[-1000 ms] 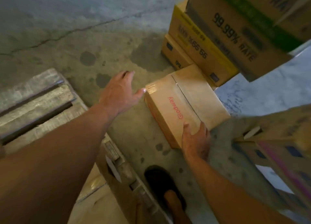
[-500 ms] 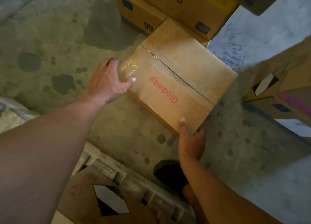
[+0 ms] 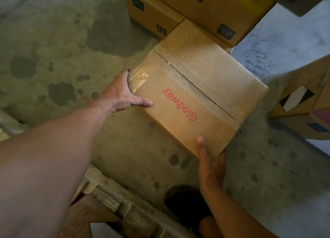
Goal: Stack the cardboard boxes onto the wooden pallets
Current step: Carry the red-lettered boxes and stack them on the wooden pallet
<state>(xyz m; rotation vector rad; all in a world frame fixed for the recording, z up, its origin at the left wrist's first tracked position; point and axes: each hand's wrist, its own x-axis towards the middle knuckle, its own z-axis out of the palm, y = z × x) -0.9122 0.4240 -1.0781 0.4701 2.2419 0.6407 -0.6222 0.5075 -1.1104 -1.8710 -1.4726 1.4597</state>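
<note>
A taped brown cardboard box [image 3: 205, 80] with red "Glodway" lettering sits tilted over the stained concrete floor. My left hand [image 3: 123, 93] clasps its left corner, thumb on the top face and fingers down the side. At the near right corner my right hand [image 3: 211, 161] grips the box, thumb on top and fingers hidden underneath. The edge of a wooden pallet [image 3: 114, 198] shows at the bottom left, with a cardboard box [image 3: 84, 218] resting on it.
A stack of printed yellow and brown boxes [image 3: 180, 7] stands right behind the held box. More boxes [image 3: 301, 102] lie at the right edge. My dark shoe [image 3: 185, 203] is on the floor between the pallet and my right arm.
My left hand came from hovering apart to clasping the box's left corner. My right hand slid down to the near right corner. The view dropped closer to the box.
</note>
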